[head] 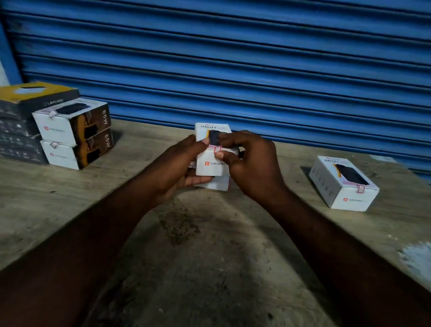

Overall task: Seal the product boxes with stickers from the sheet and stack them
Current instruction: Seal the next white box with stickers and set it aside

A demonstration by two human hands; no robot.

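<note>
Sealing looks midway: two stickered Portronics boxes stand stacked left, one stickered box lies unstacked right; our left hand grips the centre box over the table, right hand pinching its pink sticker.

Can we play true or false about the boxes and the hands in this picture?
1. The left hand and the right hand both hold a white box. True.
2. The shutter behind the table is red. False: it is blue.
3. Two 65W boxes are stacked on the left. True.
4. The lone box on the right has no sticker. False: a sticker sits over its front edge.
</note>
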